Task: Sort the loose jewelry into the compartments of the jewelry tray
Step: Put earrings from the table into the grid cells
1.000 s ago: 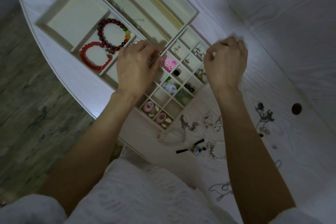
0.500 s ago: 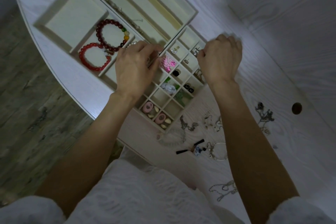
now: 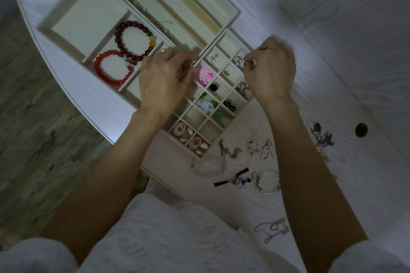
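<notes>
a: where are the hands?
b: both over the jewelry tray (image 3: pixel 66 35) on the white table (image 3: pixel 332 73). the left hand (image 3: pixel 164 82) sits at the divider between the bracelet sections and the grid of small cells, fingers curled with the tips drawn together. i cannot tell whether they pinch anything; it is too dim and blurred there.
a: and the right?
b: the right hand (image 3: pixel 271 71) is above the far right edge of the grid, fingers curled, thumb and forefinger pressed together near the cell with the stud earrings (image 3: pixel 239 60). something tiny may sit between the tips, but i cannot tell.
a: what is already in the tray?
b: a dark red bead bracelet (image 3: pixel 133 40) and a bright red bead bracelet (image 3: pixel 111 68) in neighbouring sections, touching where they meet. a pink flower piece (image 3: pixel 203 74) just beside the left fingertips, and two pink oval pieces (image 3: pixel 187 136) in the nearest cells.
a: and loose jewelry?
b: on the table near the tray's near corner: hook earrings (image 3: pixel 261 148), a pale bead bracelet (image 3: pixel 213 166), a thin bangle (image 3: pixel 268 182), and a silver chain (image 3: pixel 273 228) close to the person's lap.
</notes>
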Action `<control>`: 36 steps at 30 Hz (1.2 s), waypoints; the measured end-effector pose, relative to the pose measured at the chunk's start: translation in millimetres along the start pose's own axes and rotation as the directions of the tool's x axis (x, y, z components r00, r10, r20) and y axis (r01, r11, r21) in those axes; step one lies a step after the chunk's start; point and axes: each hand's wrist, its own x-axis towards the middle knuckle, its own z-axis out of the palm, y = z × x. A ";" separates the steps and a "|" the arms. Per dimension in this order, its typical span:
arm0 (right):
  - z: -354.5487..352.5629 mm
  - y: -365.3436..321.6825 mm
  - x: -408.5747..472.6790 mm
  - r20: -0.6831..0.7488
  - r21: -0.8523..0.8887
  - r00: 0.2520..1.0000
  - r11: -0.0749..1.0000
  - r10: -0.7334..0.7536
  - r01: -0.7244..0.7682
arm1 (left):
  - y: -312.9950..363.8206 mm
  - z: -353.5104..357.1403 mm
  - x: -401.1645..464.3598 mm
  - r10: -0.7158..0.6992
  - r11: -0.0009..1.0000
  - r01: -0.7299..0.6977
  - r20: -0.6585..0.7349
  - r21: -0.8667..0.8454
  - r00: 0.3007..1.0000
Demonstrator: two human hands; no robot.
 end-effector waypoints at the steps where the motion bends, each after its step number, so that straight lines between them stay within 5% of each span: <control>1: 0.5 -0.6 -0.2 0.000 -0.005 1.000 1.000 0.002 -0.002 | 0.0 -0.1 -0.1 0.001 1.000 -0.001 -0.001 0.001 1.000; 11: 4.2 2.9 0.2 -0.036 -0.075 0.999 0.997 0.000 -0.002 | -1.0 0.5 0.1 0.001 1.000 -0.001 0.008 0.008 1.000; 27: -13.1 -1.5 18.2 0.296 -0.148 0.953 0.989 0.066 -0.023 | 0.2 1.0 -1.7 -0.005 1.000 0.005 -0.002 0.011 1.000; 36: -15.1 10.3 15.2 0.273 -0.055 0.950 0.984 -0.150 0.171 | -0.2 1.3 -1.7 -0.003 1.000 0.003 0.000 0.026 1.000</control>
